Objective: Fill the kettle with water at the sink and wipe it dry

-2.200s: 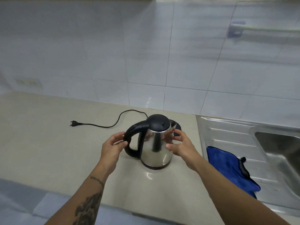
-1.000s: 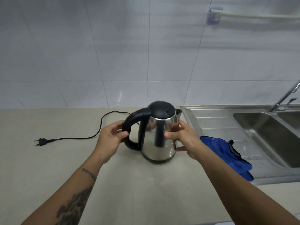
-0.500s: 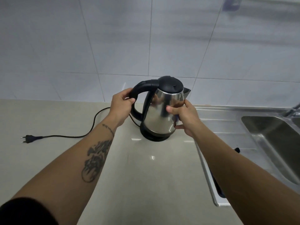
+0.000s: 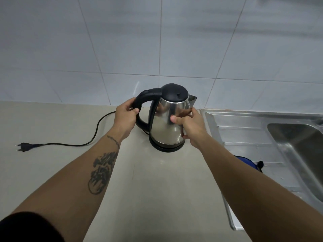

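Head view: the kettle [image 4: 170,119] is standing upright on the table [image 4: 148,180], just left of the sink [image 4: 297,147], lid on, spout pointing toward the sink's draining board. The left hand [image 4: 125,117] is curling round the black handle, thumb over the top of the loop; that grip is closed on the handle. The right hand [image 4: 191,127] is cupping the steel wall, fingers wrapping the far side, thumb lying across the front. Judging by looks, the body is stiff, polished and slippery, probably light since it reads as unfilled; the moulded handle is the sure place to take it, the right hand only steadying. It will be getting much heavier once filled. The cord [image 4: 94,135] is trailing left behind the forearm to its plug [image 4: 23,147], lying loose. A blue cloth [image 4: 248,161] is peeking out behind the right forearm on the draining board. Against the frame half a second back, the kettle is sitting lower and more central, and both holds look unchanged.
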`<action>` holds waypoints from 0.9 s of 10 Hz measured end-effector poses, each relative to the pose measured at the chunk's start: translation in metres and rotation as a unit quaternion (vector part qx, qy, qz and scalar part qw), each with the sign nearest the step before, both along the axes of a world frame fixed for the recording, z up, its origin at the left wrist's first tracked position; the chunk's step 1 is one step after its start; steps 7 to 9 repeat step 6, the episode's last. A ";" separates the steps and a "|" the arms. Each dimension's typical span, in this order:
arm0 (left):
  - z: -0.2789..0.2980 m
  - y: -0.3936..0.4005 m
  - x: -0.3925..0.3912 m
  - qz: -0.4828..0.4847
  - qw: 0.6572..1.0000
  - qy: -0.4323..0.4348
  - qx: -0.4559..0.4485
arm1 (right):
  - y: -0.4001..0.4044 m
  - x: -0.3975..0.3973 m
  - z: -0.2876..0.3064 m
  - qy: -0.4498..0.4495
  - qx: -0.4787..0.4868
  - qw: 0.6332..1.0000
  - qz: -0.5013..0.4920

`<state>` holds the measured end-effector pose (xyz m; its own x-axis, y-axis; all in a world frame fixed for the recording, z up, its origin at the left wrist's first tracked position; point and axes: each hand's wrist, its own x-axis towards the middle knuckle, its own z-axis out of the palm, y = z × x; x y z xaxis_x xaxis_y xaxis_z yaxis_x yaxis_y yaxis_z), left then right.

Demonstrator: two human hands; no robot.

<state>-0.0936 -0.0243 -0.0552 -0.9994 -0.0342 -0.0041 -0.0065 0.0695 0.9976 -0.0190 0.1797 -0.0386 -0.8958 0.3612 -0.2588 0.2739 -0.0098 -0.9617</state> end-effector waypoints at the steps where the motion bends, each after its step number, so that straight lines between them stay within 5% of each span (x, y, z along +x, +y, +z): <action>1: -0.007 -0.002 0.000 -0.001 1.000 -0.001 -0.011 | -0.002 0.001 -0.006 -0.006 0.001 1.000 -0.005; 6: -0.012 -0.004 0.029 0.037 0.987 -0.002 -0.158 | 0.000 0.027 -0.002 -0.012 0.060 0.997 0.046; 9: -0.012 -0.004 0.029 0.037 0.987 -0.002 -0.158 | 0.000 0.027 -0.002 -0.012 0.060 0.997 0.046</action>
